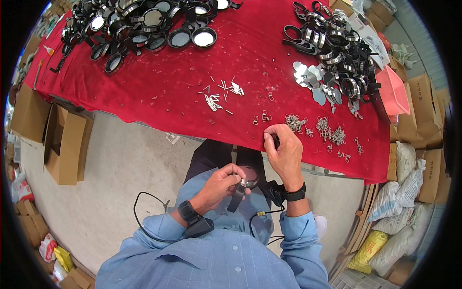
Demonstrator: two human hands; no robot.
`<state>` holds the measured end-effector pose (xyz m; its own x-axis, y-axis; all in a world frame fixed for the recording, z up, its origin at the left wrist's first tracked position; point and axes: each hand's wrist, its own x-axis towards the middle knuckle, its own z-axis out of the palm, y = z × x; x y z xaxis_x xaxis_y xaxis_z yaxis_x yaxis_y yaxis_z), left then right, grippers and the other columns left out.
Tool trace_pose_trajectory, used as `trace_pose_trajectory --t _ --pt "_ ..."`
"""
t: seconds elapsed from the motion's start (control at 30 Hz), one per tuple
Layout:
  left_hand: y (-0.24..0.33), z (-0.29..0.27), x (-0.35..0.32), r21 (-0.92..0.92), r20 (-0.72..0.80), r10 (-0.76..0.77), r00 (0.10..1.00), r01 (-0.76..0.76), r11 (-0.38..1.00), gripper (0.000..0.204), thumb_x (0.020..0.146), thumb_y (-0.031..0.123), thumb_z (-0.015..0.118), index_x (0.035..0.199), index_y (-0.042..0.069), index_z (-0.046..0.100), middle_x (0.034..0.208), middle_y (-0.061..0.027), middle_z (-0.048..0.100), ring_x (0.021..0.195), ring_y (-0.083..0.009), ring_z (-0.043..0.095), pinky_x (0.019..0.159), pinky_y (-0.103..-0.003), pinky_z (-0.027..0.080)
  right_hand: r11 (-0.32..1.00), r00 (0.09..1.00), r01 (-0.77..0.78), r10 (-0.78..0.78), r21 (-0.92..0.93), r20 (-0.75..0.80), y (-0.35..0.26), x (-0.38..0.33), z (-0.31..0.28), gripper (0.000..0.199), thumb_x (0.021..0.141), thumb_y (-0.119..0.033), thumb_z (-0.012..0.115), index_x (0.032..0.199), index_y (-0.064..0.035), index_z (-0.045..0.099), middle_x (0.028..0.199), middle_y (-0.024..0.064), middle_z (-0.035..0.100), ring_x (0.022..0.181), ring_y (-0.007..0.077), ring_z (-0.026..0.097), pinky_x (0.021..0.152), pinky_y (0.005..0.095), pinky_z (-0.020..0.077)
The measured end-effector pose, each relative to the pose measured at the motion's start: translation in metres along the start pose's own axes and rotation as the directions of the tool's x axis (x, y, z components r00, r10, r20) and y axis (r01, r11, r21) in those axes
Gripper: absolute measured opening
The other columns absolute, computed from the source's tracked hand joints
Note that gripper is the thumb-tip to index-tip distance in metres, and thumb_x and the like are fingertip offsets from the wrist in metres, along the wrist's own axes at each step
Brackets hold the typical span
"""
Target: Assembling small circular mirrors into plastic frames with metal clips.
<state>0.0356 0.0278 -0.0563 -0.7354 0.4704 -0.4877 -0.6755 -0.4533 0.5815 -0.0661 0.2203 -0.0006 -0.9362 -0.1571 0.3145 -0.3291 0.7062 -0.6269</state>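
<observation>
My left hand [222, 185] holds a small black-handled magnifier [244, 185] with a metal-rimmed round lens, close to my chest. My right hand [284, 153] is raised beside it at the near edge of the red-covered table [159, 91], its fingers pinched on a small dark part that I cannot make out. Just beyond that hand lie loose small metal clips [294, 122] on the red cloth. Thin metal pins [219, 96] are scattered toward the table's middle.
A heap of finished black magnifiers [144, 24] fills the far left of the table. Black frames and metal rings [334, 48] are piled far right beside loose round lenses [308, 74] and a pink tray [392, 89]. Cardboard boxes [62, 144] stand left, sacks [399, 192] right.
</observation>
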Motion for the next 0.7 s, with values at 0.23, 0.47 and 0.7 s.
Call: trace_pose_trajectory --t 0.23,0.47,0.7 --pt "0.0 0.002 -0.001 0.004 -0.002 -0.011 1.0 0.011 1.0 0.012 0.104 0.008 0.048 0.114 0.007 0.055 0.111 -0.0118 0.067 0.093 -0.0208 0.074 0.075 -0.034 0.062 0.999 1.0 0.023 -0.023 0.024 0.007 0.003 0.002 -0.001 0.007 0.086 -0.002 0.068 0.092 -0.0031 0.065 0.082 0.0127 0.064 0.072 0.0324 0.065 0.063 0.0397 0.0504" --pt "0.006 0.006 -0.007 -0.007 -0.001 0.06 0.998 -0.06 0.998 0.012 0.103 0.006 0.047 0.112 0.007 0.055 0.111 -0.013 0.066 0.092 -0.0218 0.074 0.074 -0.035 0.062 0.843 0.954 -0.3 0.279 0.447 0.114 -0.005 0.002 -0.025 0.018 0.096 -0.003 0.061 0.112 0.0021 0.067 0.088 0.0008 0.067 0.078 0.0053 0.058 0.066 0.0239 0.0476" --pt "0.013 0.012 -0.025 0.089 -0.017 0.226 0.974 -0.223 0.971 0.012 0.1 0.002 0.047 0.108 0.004 0.055 0.114 -0.0147 0.065 0.096 -0.0246 0.073 0.074 -0.038 0.063 0.447 0.886 -0.443 0.353 0.777 0.302 -0.032 -0.014 -0.061 0.044 0.093 0.002 0.049 0.136 0.0013 0.055 0.109 0.0092 0.066 0.074 0.0063 0.05 0.062 0.0214 0.0419"
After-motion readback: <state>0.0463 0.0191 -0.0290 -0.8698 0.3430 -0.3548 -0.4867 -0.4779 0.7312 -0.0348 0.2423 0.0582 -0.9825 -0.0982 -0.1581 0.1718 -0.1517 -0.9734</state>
